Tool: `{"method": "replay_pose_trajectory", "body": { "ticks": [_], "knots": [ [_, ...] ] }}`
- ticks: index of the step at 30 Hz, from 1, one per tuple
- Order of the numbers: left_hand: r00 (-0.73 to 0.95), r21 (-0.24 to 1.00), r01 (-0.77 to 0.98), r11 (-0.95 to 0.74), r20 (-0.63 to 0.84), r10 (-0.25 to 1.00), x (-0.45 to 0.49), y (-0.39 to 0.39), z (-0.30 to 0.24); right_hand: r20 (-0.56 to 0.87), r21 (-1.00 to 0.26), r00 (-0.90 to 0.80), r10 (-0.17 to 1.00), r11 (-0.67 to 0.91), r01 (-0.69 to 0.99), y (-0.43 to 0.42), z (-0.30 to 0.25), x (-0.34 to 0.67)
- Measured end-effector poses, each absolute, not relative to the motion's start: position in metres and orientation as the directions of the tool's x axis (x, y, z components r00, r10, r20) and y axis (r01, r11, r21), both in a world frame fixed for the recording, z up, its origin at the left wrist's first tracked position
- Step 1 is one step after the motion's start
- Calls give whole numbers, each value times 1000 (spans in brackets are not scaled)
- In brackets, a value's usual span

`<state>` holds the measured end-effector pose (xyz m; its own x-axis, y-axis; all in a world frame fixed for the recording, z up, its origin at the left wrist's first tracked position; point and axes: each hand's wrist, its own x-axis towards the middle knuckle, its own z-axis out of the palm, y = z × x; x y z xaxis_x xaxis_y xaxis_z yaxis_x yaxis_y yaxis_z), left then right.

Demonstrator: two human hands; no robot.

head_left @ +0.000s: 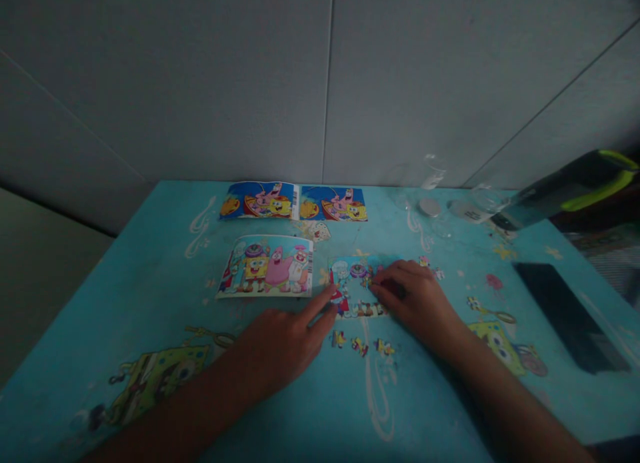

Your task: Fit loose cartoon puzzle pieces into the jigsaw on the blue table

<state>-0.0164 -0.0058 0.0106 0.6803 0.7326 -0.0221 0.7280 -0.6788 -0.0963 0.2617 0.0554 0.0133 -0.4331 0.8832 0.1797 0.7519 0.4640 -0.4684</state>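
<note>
A partly assembled jigsaw puzzle (345, 271) with cartoon figures lies on the blue table. My left hand (293, 339) rests at its left edge, index finger stretched out and touching it. Over the puzzle's right side, my right hand (413, 293) pinches a small puzzle piece (371, 281), partly covered by the fingertips. Loose puzzle pieces (359, 345) lie in a row below the puzzle. To its left is a picture card (265, 268) with the same kind of figures. A few more pieces (431, 268) sit just beyond my right hand.
At the back lie a blue picture card (257, 200) and a matching assembled picture (334, 204). Clear containers (434, 173) and a round lid (429, 207) stand back right, near a dark bottle (565, 186) with a green loop. A black phone (570, 316) lies right. A grey wall (240, 83) borders the table.
</note>
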Motion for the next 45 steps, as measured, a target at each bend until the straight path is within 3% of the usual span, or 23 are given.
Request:
{"method": "replay_pose_trajectory", "body": {
  "ticks": [28,39,45],
  "knots": [
    [678,-76,733,-676,-4,735,-16,-7,14,190,-421,-466,865,500,757,53,12,257],
    [696,-100,715,-692,3,718,-19,-7,6,211,-396,-389,897,443,804,55,16,248],
    [701,-117,709,-696,8,713,-22,-7,2,240,-510,-373,896,444,737,59,19,256]
  ]
}}
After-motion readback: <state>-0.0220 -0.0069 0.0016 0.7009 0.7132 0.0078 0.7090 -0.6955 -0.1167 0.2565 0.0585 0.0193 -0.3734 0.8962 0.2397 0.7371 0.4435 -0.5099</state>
